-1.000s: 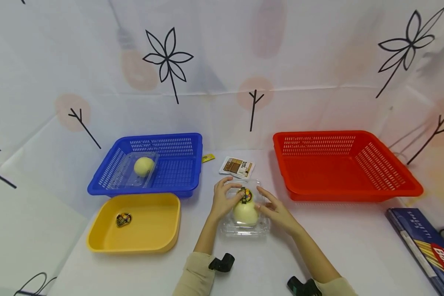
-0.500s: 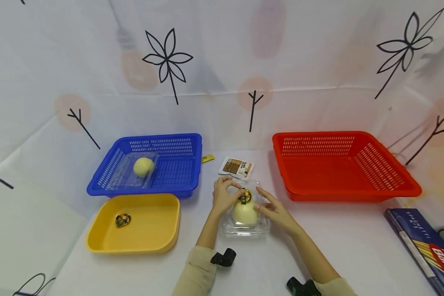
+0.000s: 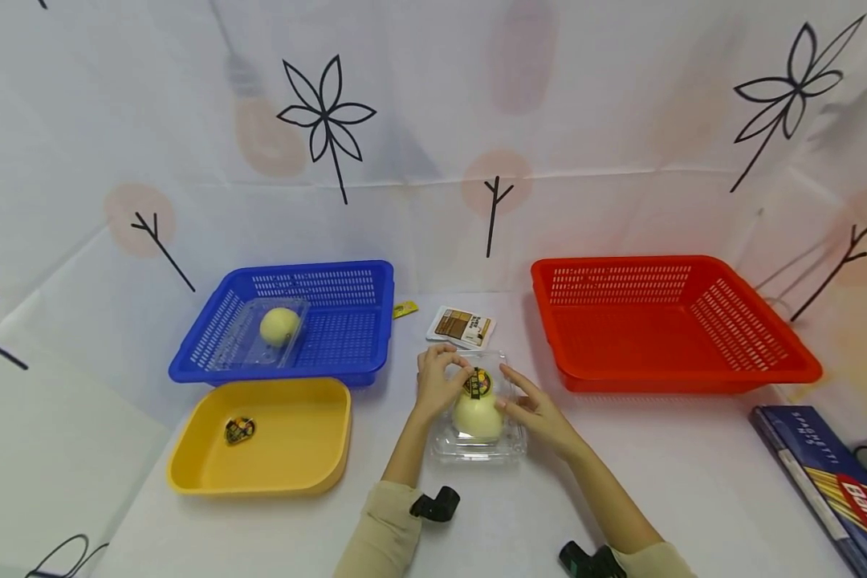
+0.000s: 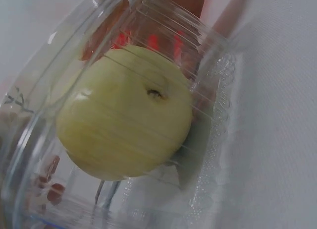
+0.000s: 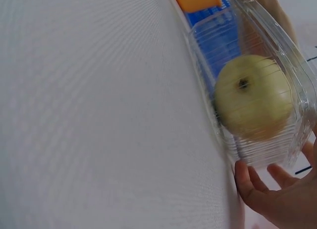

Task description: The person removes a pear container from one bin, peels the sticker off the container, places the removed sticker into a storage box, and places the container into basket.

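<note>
A clear plastic clamshell box stands on the white table with a pale yellow-green round fruit inside. On its top is a round black and yellow sticker. My left hand pinches at the sticker's left edge with thumb and forefinger, and its fingertips partly cover that edge. Along the box's right side rests my right hand, fingers spread and fairly straight, touching the plastic. In the right wrist view, its fingertips lie at the box's end. The fruit shows through ribbed plastic in the left wrist view.
A blue basket at back left holds another boxed fruit. In front, a yellow tray holds a small black and yellow piece. Behind the box lie white packets. A red basket and a spaghetti box are right.
The left thumb and forefinger have shifted slightly left on the sticker, so more of it shows. The right hand and the box have stayed nearly still.
</note>
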`<state>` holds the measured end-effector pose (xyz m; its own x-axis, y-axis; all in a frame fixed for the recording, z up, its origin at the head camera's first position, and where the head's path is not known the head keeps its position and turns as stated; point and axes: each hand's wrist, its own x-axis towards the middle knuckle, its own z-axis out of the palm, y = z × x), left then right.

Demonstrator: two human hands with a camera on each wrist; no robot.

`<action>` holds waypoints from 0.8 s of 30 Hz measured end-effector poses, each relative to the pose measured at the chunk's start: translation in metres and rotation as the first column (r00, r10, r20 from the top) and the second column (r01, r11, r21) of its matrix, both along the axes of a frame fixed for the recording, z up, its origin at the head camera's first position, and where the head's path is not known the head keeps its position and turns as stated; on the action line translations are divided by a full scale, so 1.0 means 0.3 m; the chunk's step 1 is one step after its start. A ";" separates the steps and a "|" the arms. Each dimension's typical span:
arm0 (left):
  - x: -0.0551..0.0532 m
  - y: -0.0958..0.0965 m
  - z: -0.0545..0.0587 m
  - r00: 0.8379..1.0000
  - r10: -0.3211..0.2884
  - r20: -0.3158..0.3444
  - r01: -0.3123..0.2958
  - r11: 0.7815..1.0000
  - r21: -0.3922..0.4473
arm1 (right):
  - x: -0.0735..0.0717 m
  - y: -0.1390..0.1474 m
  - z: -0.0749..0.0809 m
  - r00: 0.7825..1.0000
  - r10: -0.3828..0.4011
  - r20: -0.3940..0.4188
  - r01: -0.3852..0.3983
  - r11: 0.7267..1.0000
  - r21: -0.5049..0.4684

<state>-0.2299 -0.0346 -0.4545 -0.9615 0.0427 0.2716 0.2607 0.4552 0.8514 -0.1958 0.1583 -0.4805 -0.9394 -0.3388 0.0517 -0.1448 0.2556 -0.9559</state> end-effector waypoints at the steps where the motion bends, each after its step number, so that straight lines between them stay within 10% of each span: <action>1: 0.001 -0.001 -0.002 1.000 -0.008 -0.002 0.008 1.000 0.013 | 0.001 0.000 0.001 1.000 0.000 0.000 0.000 1.000 -0.001; 9: -0.003 -0.009 -0.009 0.996 -0.060 -0.062 0.067 0.991 0.118 | 0.003 -0.001 0.003 1.000 -0.007 -0.003 0.007 1.000 0.003; 16: -0.011 -0.009 -0.009 0.999 0.016 -0.028 -0.011 0.986 0.169 | 0.005 -0.004 0.004 1.000 -0.016 -0.003 0.016 1.000 0.002; 24: -0.008 -0.011 -0.007 0.996 -0.033 -0.088 0.039 0.997 0.061 | 0.003 -0.002 -0.001 1.000 -0.011 -0.014 0.011 1.000 0.002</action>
<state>-0.2322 -0.0377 -0.4567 -0.9322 0.0570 0.3573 0.3502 0.3904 0.8514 -0.1950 0.1576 -0.4808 -0.9423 -0.3285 0.0646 -0.1557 0.2590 -0.9532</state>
